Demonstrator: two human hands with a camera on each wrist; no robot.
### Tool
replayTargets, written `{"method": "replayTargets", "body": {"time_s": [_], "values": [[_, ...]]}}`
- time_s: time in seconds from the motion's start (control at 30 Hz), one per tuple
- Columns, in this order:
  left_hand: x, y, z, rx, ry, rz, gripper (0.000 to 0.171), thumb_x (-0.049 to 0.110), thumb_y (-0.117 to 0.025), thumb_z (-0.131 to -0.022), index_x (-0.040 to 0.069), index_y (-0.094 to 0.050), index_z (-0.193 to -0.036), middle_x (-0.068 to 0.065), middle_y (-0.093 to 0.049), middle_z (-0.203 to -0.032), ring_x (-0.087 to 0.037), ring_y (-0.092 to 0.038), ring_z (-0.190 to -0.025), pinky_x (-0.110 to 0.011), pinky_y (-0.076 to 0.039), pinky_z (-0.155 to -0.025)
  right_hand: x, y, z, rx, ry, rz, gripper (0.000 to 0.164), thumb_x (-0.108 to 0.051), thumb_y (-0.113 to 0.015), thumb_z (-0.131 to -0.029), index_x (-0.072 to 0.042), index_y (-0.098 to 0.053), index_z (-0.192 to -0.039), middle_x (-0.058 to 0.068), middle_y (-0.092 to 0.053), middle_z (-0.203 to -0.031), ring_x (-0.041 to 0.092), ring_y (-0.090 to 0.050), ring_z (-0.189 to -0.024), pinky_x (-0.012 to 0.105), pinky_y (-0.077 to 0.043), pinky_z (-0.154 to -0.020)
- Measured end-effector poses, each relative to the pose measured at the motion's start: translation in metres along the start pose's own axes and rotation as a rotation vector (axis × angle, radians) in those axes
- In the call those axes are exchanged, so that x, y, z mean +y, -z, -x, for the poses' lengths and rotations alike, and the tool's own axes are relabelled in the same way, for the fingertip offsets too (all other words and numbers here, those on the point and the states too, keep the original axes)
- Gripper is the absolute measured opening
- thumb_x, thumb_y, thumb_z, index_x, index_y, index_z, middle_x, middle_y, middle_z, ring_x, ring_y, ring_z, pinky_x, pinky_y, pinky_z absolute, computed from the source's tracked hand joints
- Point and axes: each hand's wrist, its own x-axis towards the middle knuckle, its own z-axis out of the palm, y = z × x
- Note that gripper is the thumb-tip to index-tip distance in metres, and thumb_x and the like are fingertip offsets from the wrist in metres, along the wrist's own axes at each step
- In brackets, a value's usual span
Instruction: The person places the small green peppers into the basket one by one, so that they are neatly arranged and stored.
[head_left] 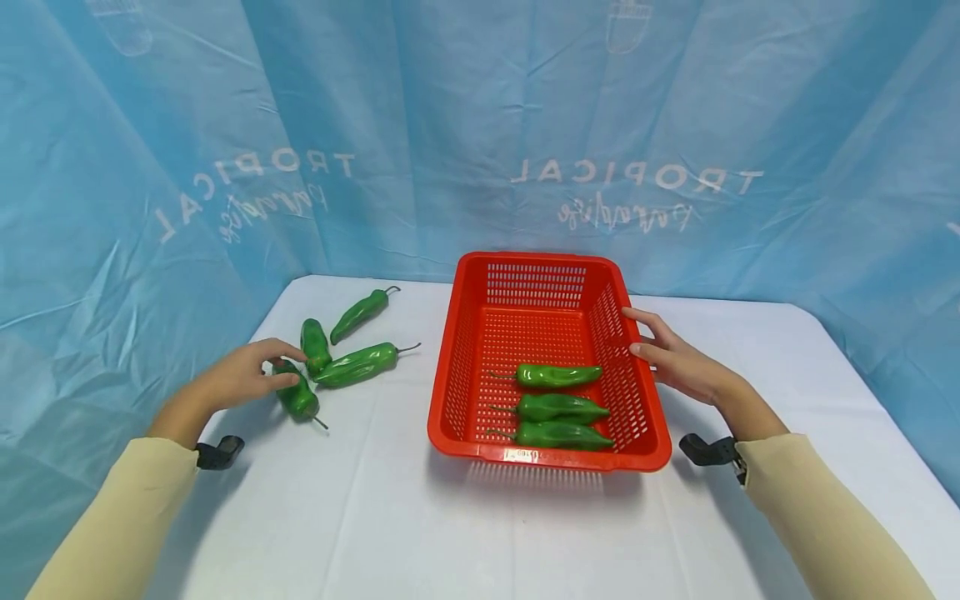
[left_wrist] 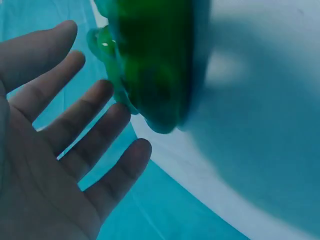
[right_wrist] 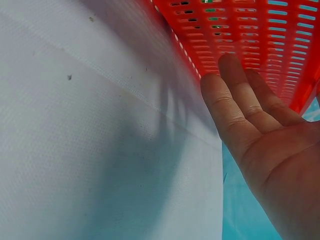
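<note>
My left hand [head_left: 243, 375] reaches over a green chili pepper [head_left: 300, 400] at the left of the table, thumb and fingers spread around its upper end. In the left wrist view the fingers [left_wrist: 95, 135] look straight and apart, beside the blurred pepper [left_wrist: 155, 65]; contact cannot be told. Close by lie more peppers: one upright [head_left: 315, 346], one slanting [head_left: 358, 366] and one farther back [head_left: 362, 315]. My right hand [head_left: 678, 362] touches the right side of a red plastic basket [head_left: 442, 375], its fingers [right_wrist: 227, 100] extended along the slotted wall.
Inside the basket, three green peppers [head_left: 558, 377] lie side by side near the front. A white cloth [head_left: 360, 533] covers the table. Blue printed sheeting [head_left: 465, 125] hangs behind and at the sides.
</note>
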Motion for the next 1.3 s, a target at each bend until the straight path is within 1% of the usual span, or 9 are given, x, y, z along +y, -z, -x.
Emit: {"method": "replayTargets", "body": {"time_s": [0.13, 0.23, 0.37, 0.57, 0.67, 0.77, 0.9, 1.03, 1.3], "values": [[-0.002, -0.002, 0.002, 0.01, 0.03, -0.143, 0.048, 0.029, -0.067, -0.094, -0.002, -0.061, -0.129, -0.024, -0.062, -0.121, -0.037, -0.062, -0.1, -0.05, -0.052, -0.078, 0.001, 0.0, -0.001, -0.005, -0.002, 0.002, 0.071, -0.024, -0.049, -0.102, -0.032, -0.006, -0.159, 0.025, -0.026, -0.156, 0.006, -0.057, -0.115, 0.054, -0.053, -0.097], [0.002, -0.003, 0.0, -0.038, 0.089, -0.23, 0.061, 0.043, -0.066, -0.092, -0.003, -0.058, -0.132, -0.028, -0.059, -0.117, -0.036, -0.063, -0.09, -0.053, -0.051, -0.074, 0.002, 0.0, -0.002, 0.003, -0.012, 0.008, 0.071, -0.026, -0.049, -0.102, -0.033, -0.007, -0.158, 0.024, -0.025, -0.157, 0.006, -0.057, -0.115, 0.054, -0.053, -0.097], [0.006, -0.004, -0.001, -0.111, 0.172, -0.264, 0.073, 0.052, -0.064, -0.09, -0.004, -0.054, -0.136, -0.032, -0.053, -0.116, -0.033, -0.059, -0.081, -0.052, -0.05, -0.07, 0.004, 0.0, -0.002, 0.016, -0.021, 0.013, 0.071, -0.027, -0.05, -0.102, -0.034, -0.007, -0.158, 0.022, -0.024, -0.157, 0.006, -0.057, -0.115, 0.054, -0.053, -0.098], [0.008, -0.005, 0.003, -0.182, 0.26, -0.28, 0.086, 0.063, -0.057, -0.09, -0.002, -0.045, -0.144, -0.038, -0.052, -0.129, -0.054, -0.057, -0.107, -0.062, -0.049, -0.08, 0.004, -0.001, -0.001, 0.012, -0.01, 0.018, 0.071, -0.027, -0.049, -0.102, -0.032, -0.006, -0.159, 0.023, -0.023, -0.158, 0.006, -0.057, -0.115, 0.055, -0.053, -0.098], [0.008, -0.007, 0.003, -0.183, 0.263, -0.257, 0.086, 0.062, -0.056, -0.091, -0.002, -0.042, -0.147, -0.035, -0.055, -0.132, -0.056, -0.053, -0.118, -0.063, -0.048, -0.085, 0.003, -0.001, 0.0, 0.013, -0.005, 0.017, 0.072, -0.026, -0.049, -0.102, -0.031, -0.006, -0.158, 0.023, -0.024, -0.158, 0.005, -0.058, -0.115, 0.054, -0.054, -0.096], [0.007, -0.01, 0.002, -0.164, 0.234, -0.19, 0.081, 0.055, -0.06, -0.092, -0.003, -0.042, -0.146, -0.03, -0.063, -0.115, -0.045, -0.062, -0.099, -0.052, -0.051, -0.076, 0.002, 0.0, 0.0, 0.007, 0.001, 0.015, 0.071, -0.025, -0.049, -0.102, -0.031, -0.006, -0.158, 0.024, -0.024, -0.157, 0.005, -0.058, -0.115, 0.053, -0.054, -0.096], [0.003, -0.013, 0.001, -0.15, 0.205, -0.091, 0.075, 0.045, -0.065, -0.092, -0.001, -0.042, -0.146, -0.023, -0.061, -0.105, -0.026, -0.055, -0.083, -0.036, -0.043, -0.065, 0.001, -0.001, 0.001, 0.003, 0.005, 0.009, 0.072, -0.025, -0.049, -0.102, -0.031, -0.006, -0.159, 0.025, -0.023, -0.157, 0.005, -0.058, -0.114, 0.053, -0.054, -0.096], [-0.001, -0.014, 0.001, -0.146, 0.184, -0.043, 0.074, 0.042, -0.067, -0.092, 0.0, -0.041, -0.147, -0.028, -0.057, -0.118, -0.029, -0.057, -0.091, -0.037, -0.046, -0.068, 0.001, 0.0, 0.002, 0.006, 0.009, 0.008, 0.072, -0.025, -0.049, -0.102, -0.03, -0.005, -0.159, 0.026, -0.023, -0.157, 0.005, -0.058, -0.114, 0.054, -0.054, -0.095], [-0.003, -0.014, 0.006, -0.15, 0.128, 0.04, 0.069, 0.026, -0.068, -0.092, -0.003, -0.038, -0.147, -0.032, -0.053, -0.121, -0.032, -0.061, -0.094, -0.04, -0.051, -0.071, 0.002, 0.001, 0.0, -0.002, 0.004, 0.008, 0.071, -0.026, -0.048, -0.103, -0.032, -0.005, -0.158, 0.025, -0.021, -0.157, 0.007, -0.057, -0.116, 0.053, -0.054, -0.096]]}}
